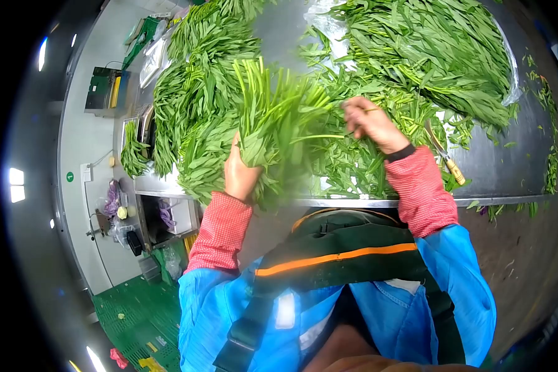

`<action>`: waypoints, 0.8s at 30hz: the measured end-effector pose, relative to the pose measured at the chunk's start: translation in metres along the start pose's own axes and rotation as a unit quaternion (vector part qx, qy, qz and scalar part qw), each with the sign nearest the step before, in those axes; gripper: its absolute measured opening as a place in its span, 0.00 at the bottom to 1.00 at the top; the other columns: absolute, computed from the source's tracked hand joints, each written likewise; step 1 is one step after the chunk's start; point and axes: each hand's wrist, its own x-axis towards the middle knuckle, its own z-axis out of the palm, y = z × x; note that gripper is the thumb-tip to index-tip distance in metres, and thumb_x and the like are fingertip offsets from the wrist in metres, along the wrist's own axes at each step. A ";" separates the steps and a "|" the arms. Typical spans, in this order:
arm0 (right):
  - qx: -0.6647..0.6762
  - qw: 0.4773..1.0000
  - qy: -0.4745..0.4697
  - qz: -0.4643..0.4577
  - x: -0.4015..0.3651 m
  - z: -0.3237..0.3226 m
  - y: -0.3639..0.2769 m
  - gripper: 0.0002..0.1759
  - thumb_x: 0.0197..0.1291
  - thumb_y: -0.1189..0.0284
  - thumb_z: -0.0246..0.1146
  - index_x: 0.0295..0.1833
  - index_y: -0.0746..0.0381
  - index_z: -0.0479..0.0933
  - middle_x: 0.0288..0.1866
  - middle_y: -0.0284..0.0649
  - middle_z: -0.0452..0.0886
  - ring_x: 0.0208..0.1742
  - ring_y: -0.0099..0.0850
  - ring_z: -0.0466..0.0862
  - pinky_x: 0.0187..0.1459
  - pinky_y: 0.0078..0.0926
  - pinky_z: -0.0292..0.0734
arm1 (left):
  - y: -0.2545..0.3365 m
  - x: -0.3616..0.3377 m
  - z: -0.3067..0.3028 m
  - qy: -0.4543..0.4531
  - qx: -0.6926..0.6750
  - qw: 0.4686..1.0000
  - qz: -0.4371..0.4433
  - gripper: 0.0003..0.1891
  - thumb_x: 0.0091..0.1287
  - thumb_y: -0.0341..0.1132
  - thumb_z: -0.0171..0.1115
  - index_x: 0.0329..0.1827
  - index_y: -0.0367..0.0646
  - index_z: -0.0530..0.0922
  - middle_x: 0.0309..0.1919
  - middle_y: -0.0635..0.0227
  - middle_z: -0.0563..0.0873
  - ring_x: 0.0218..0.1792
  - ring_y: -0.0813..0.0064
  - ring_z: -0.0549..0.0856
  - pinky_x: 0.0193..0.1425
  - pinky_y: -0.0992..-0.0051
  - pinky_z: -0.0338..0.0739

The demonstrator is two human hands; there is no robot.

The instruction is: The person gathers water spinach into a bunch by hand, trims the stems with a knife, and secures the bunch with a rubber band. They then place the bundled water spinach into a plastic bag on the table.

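Note:
My left hand (pixel 240 172) is wrapped round a bunch of leafy green stems (pixel 260 102), whose pale cut ends point up and away. To its right, my right hand (pixel 373 124) has its fingers pinched together at a thin stem; motion blurs the fingertips. Loose leaves and stems (pixel 353 162) lie on the metal table (pixel 502 167) beneath and beside my right hand. A curved knife with a wooden handle (pixel 456 172) rests right of my right wrist.
Long rows of greens (pixel 198 93) cover the table's left side. A large heap of greens (pixel 434 49) on clear plastic fills the back right. A scale (pixel 146 127) holding a small bunch stands at the far left. Green crates (pixel 136 322) are at the lower left.

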 end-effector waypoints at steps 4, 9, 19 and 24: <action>-0.167 0.975 -0.035 -0.145 0.023 0.042 0.021 0.21 0.63 0.64 0.63 0.57 0.64 0.73 0.39 0.36 0.82 0.34 0.23 0.80 0.37 0.22 0.77 | 0.004 0.001 0.011 -0.026 -0.090 0.996 -0.004 0.33 0.46 0.18 0.60 0.61 0.38 0.68 0.45 0.57 0.83 0.46 0.62 0.83 0.54 0.70 0.75; 0.109 0.993 -0.010 -0.044 -0.011 0.002 -0.029 0.11 0.63 0.67 0.59 0.45 0.62 0.76 0.29 0.30 0.80 0.25 0.17 0.77 0.25 0.14 0.74 | -0.010 0.000 0.005 -0.043 -0.072 0.996 -0.022 0.44 0.46 0.19 0.64 0.72 0.43 0.61 0.51 0.55 0.83 0.50 0.64 0.84 0.55 0.71 0.77; -0.436 0.892 0.013 -0.117 0.008 0.067 -0.017 0.20 0.58 0.66 0.65 0.53 0.66 0.77 0.34 0.43 0.83 0.25 0.32 0.80 0.33 0.33 0.78 | 0.018 0.001 0.015 -0.020 -0.018 0.999 0.039 0.43 0.48 0.23 0.70 0.71 0.43 0.62 0.51 0.52 0.83 0.50 0.57 0.84 0.54 0.67 0.78; 0.217 0.975 -0.043 -0.001 0.005 0.014 -0.020 0.16 0.60 0.71 0.61 0.53 0.66 0.74 0.20 0.31 0.76 0.17 0.18 0.71 0.16 0.14 0.63 | 0.011 0.001 0.009 -0.017 0.033 0.999 0.036 0.41 0.49 0.25 0.69 0.71 0.41 0.63 0.50 0.51 0.83 0.50 0.57 0.84 0.56 0.69 0.76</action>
